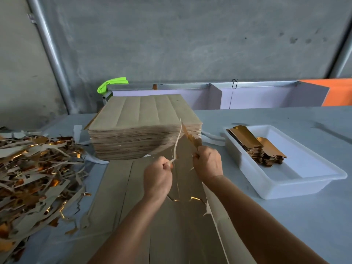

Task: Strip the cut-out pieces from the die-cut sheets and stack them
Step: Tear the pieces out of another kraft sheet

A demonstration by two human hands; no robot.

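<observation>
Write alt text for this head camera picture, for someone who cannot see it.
Two bare hands pull a die-cut sheet apart: left hand pinches a waste strip, right hand grips a cut-out piece. Behind, a sheet stack; left, scraps; right, a white tray.

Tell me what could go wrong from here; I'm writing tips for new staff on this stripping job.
1. The left hand pulls a thin waste strip while the right hand grips the cut-out piece; an uneven pull might tear the piece.
2. The scrap pile sprawls up to the working sheet, so offcuts could get mixed in.
3. The stack in the white tray looks staggered and may slump.
</observation>
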